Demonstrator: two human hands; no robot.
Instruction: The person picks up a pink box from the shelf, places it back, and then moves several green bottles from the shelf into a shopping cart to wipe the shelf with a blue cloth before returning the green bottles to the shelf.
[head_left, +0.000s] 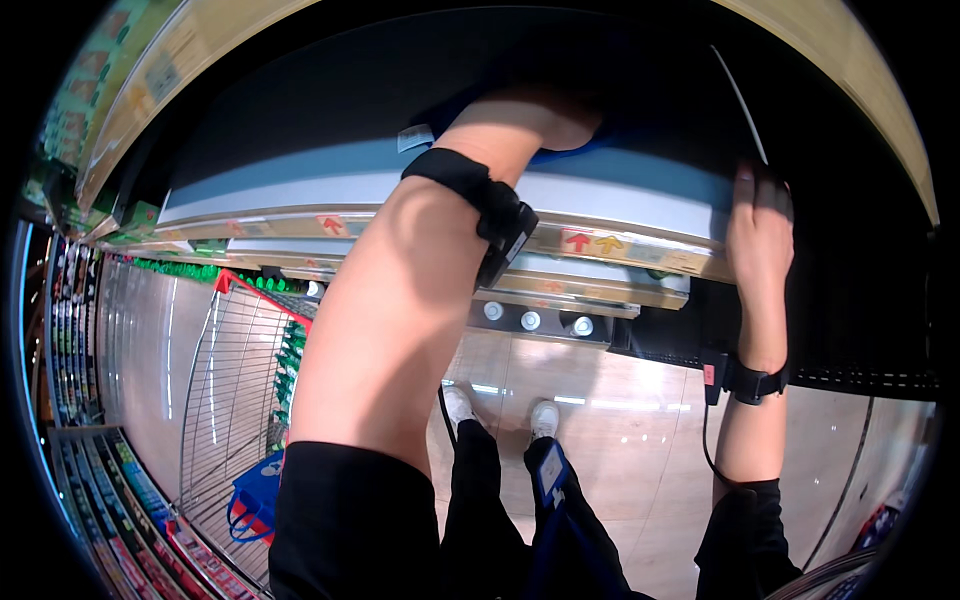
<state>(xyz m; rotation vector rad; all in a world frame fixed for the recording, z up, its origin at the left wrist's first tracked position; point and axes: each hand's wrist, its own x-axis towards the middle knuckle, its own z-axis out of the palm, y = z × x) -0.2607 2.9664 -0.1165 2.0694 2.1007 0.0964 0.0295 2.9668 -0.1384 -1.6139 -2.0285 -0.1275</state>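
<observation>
My left hand (571, 126) reaches over a store shelf (637, 187), its fingers lost in deep shadow. Beneath and around it lies a dark blue cloth (553, 156) with a white tag (415, 138) at its left side. The hand touches the cloth, but its grasp cannot be made out. At the shelf's right end, my right hand (761, 232) rests against the edge by the black side panel (847, 300), its fingertips in shade. A thin pale strip (739, 105) runs up from those fingertips. Both wrists wear black straps, each with a small device.
Along the shelf front runs a price rail (652, 251) with arrow tags. Lower shelves hold bottles with white caps (530, 321). A wire shopping cart (232, 375) stands at left with green bottles and a blue bag (259, 491). Stocked shelving (127, 517) lines the far left.
</observation>
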